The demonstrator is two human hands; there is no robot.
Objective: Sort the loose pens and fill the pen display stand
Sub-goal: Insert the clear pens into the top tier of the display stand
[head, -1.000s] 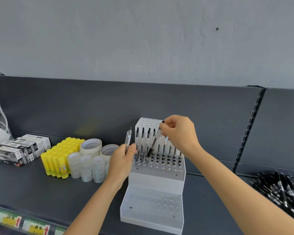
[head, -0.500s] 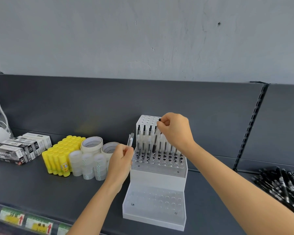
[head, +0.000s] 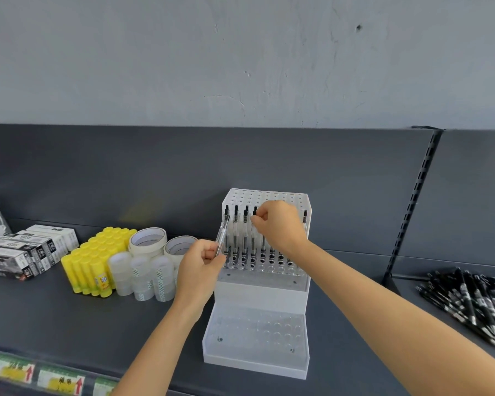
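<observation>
The right hand (head: 280, 227) pinches the top of an upright pen (head: 253, 244), apparently to seat it in the middle tier of the pen display stand (head: 259, 292), while the left hand (head: 200, 267) grips a spare pen (head: 222, 238) just left of the stand, seemingly queued next; loose pens (head: 475, 304) lie well right of it.

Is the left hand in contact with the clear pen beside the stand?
Touching. The head view shows the left hand pinching the clear pen at its lower end.
</observation>
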